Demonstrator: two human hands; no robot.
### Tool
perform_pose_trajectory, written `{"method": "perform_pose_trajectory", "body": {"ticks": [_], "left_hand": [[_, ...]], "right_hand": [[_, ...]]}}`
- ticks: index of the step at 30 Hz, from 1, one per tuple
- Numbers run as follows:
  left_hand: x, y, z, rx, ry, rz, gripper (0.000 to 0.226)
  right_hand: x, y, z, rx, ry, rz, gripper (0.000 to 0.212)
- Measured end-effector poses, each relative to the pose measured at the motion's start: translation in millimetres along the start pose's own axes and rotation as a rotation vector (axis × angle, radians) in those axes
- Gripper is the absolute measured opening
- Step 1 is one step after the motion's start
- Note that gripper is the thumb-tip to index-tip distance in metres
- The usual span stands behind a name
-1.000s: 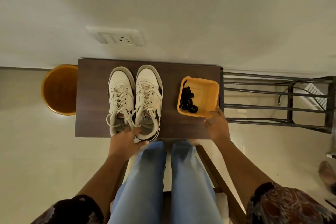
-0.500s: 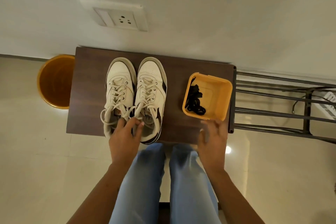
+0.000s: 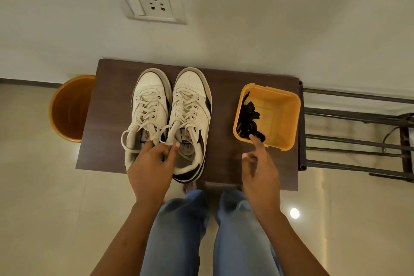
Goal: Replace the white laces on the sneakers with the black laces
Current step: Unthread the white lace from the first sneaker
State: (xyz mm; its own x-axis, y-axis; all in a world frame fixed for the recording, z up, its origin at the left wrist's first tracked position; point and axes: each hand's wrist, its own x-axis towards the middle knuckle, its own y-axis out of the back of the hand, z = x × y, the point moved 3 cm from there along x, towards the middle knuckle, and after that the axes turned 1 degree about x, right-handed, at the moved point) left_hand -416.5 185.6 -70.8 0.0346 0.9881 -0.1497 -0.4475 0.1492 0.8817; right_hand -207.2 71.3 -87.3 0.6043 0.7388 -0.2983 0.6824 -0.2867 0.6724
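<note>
Two sneakers stand side by side just beyond the left hand, toes pointing away from the person, so their long axis runs straight forward from the hand; both are laced with white laces, and the bows lie at the near end, at the fingertips. The left hand rests over the heels and its fingers are curled, pinching a loop of white lace between thumb and forefinger. The right hand hangs above the table and holds nothing; its forefinger is stretched forward to the near rim of the yellow tub, the other fingers are loosely bent; whether the fingertip touches the rim I cannot tell. The black laces lie bundled inside this tub, on its left side, just ahead of the right forefinger and well apart from the left hand.

I judge that the untying comes first; the left hand is the nearer one to the bows, and the pull should go back toward the person, along the shoe.
</note>
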Motion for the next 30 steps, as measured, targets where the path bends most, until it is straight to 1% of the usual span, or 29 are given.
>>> {"method": "perform_pose_trajectory", "body": {"ticks": [2,5,8,9,12,15,18,23,27,30], "left_hand": [[2.9,-3.2,0.1,0.016,-0.011,0.019,0.042],[-0.6,0.1,-0.7,0.002,-0.004,0.078,0.043],[-3.9,5.3,-0.8,-0.045,0.091,0.050,0.034],[-3.7,6.8,0.1,-0.073,0.112,0.035,0.036],[-7.9,12.9,0.6,-0.164,0.097,0.003,0.050],[-6.8,15.8,0.8,-0.154,0.122,-0.056,0.057],[-6.0,22.4,5.5,-0.079,0.100,-0.130,0.052],[-6.2,24.0,1.6,0.012,0.025,-0.192,0.045],[4.5,23.3,-1.3,0.136,-0.040,-0.213,0.048],[16.3,33.8,-11.7,0.274,-0.062,-0.173,0.042]], "right_hand": [[4.9,0.5,-2.3,-0.005,0.016,0.005,0.046],[0.5,1.3,-8.1,0.000,0.069,0.040,0.047],[-6.8,0.9,-12.6,-0.007,0.113,0.050,0.048],[-7.7,0.8,-12.9,-0.009,0.112,0.035,0.047],[-20.6,4.5,-17.4,0.006,0.067,-0.020,0.045],[-41.2,12.7,-28.0,0.115,0.015,-0.022,0.040],[-52.8,19.1,-41.6,0.195,-0.013,-0.009,0.040],[-49.2,14.6,-47.1,0.191,-0.013,-0.032,0.044],[-26.6,5.1,-33.7,0.154,-0.033,-0.069,0.055],[-17.4,3.6,-19.9,0.132,-0.061,-0.080,0.058]]}}
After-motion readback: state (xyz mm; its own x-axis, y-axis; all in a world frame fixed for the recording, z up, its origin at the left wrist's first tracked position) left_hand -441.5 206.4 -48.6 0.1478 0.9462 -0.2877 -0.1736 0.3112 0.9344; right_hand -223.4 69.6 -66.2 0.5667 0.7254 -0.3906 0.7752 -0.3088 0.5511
